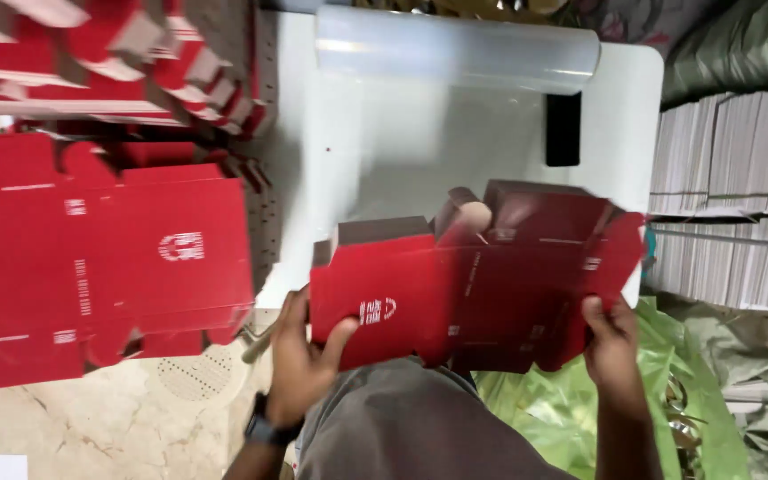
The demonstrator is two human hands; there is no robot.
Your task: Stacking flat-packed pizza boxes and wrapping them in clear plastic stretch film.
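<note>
A red cardboard box blank point(464, 284), partly folded with flaps standing up, is held over the near edge of a white table point(375, 142). My left hand point(300, 356) grips its lower left corner, thumb on the red face; a dark watch sits on that wrist. Gripping the lower right edge is my right hand point(611, 342). The blank's brown inner side shows on the raised flaps.
A stack of flat red box blanks point(91, 258) lies at the left, with more red blanks point(108, 53) piled behind. A clear film roll point(455, 49) and a black object point(563, 129) lie on the table. Stacked white sheets point(731, 196) stand at the right; green plastic point(562, 409) lies below.
</note>
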